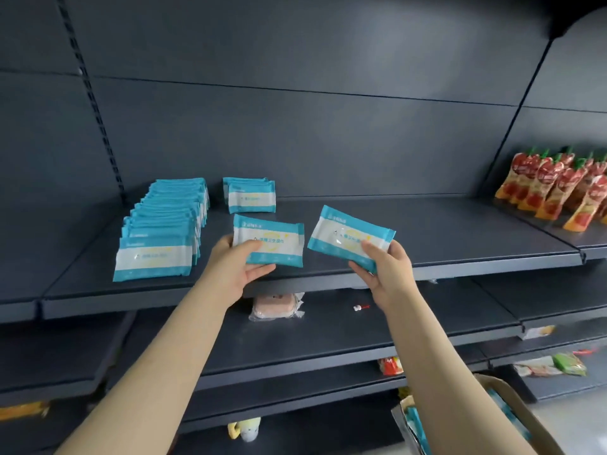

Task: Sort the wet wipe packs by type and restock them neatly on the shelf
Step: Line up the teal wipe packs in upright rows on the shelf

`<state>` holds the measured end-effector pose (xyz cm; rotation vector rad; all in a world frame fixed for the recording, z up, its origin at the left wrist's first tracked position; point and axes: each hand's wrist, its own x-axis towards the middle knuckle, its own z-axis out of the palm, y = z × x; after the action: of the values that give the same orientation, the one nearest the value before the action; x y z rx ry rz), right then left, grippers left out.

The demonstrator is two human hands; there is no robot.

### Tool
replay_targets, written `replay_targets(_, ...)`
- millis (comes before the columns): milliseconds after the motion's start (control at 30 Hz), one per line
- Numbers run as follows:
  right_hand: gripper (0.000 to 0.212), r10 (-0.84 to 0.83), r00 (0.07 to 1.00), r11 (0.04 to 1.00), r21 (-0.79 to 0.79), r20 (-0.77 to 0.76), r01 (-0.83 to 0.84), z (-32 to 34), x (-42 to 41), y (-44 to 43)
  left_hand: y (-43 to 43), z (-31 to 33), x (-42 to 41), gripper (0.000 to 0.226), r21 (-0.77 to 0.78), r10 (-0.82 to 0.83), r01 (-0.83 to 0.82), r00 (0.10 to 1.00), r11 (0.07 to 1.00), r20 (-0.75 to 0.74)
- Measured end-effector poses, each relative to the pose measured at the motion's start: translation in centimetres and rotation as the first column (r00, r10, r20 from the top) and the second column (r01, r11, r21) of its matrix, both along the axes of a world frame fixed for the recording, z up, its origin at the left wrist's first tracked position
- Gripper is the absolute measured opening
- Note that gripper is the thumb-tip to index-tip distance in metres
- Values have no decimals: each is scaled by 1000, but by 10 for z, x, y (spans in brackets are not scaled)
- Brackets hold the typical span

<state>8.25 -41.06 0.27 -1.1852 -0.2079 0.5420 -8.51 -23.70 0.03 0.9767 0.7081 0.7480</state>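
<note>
Here, two teal-and-white wet wipe packs are held over the dark shelf (460,238): the level pack (279,238) is pinched by the left hand (239,261), the tilted pack (341,229) by the right hand (384,267). A long row (164,231) and a short row (251,195) of matching packs are seen standing behind.

The dark grey metal shelf (443,231) carries 2 rows of teal-and-white plastic wet wipe packs. A long row (164,228) stands at its left, and a short row (251,197) stands just to the right, near the back panel. Red-and-orange spouted pouches (555,188) stand on the adjoining section at far right.
</note>
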Motion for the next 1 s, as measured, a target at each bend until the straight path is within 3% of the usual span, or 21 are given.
replay_targets(133, 31, 26, 998, 997, -77, 49, -22, -7, 20, 50, 42, -14, 25, 18, 138, 136, -116, 980, 984, -144)
replay_targets(200, 30, 29, 997, 992, -127, 72, -20, -14, 38, 76, 66, -22, 44, 22, 213, 213, -171, 957, 962, -196)
replay_targets(467, 26, 100, 991, 978, -194, 94, -81, -38, 110, 169, 159, -50, 108, 19, 382, 357, -244, 896, 891, -262)
replay_targets(633, 27, 202, 971, 964, -199, 128, -175, -47, 127, 205, 190, -53, 131, 15, 543, 477, -281, 839, 791, -261)
replay_targets(833, 19, 257, 942, 951, -231, 216, -207, -52, 128, 226, 214, -63, 142, 22, 643, 582, -261, 732, 720, -354)
replay_targets(1000, 18, 263, 920, 942, -285, 290, -179, -57, 120, 245, 215, -60, 141, 30, 598, 565, -313, 771, 738, -294)
